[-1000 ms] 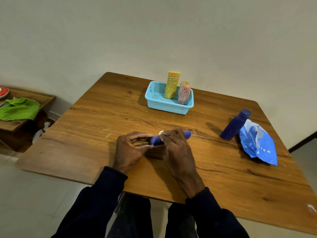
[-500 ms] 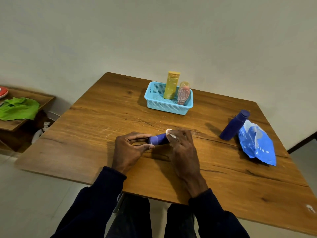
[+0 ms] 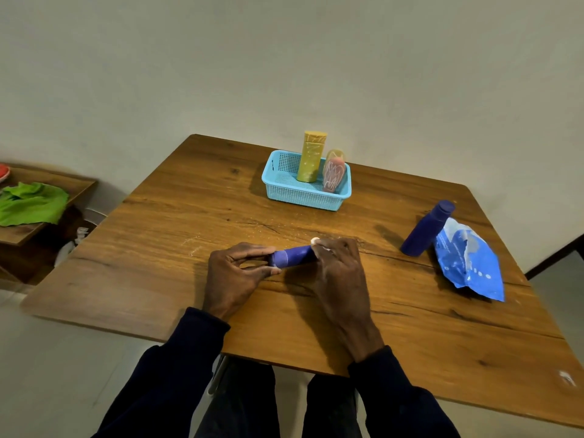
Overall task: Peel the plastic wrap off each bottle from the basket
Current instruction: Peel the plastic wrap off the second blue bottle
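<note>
A small blue bottle (image 3: 294,256) lies on its side on the wooden table (image 3: 158,248), held at both ends. My left hand (image 3: 235,276) pinches its left end between thumb and fingers. My right hand (image 3: 338,270) covers its right end, with a bit of whitish wrap (image 3: 315,240) showing at the fingertips. A light blue basket (image 3: 284,191) at the back holds a wrapped yellow bottle (image 3: 311,156) and a wrapped pink bottle (image 3: 333,172), both upright.
Another blue bottle (image 3: 426,229) leans at the right against a crumpled blue plastic bag (image 3: 471,263). A low side shelf (image 3: 41,229) at the left carries a green cloth (image 3: 30,202). The wall stands behind the table.
My right hand has slid along the bottle toward its right end, uncovering more of the blue body. The white bit at my fingertips has shifted right. My left hand has stayed put.
</note>
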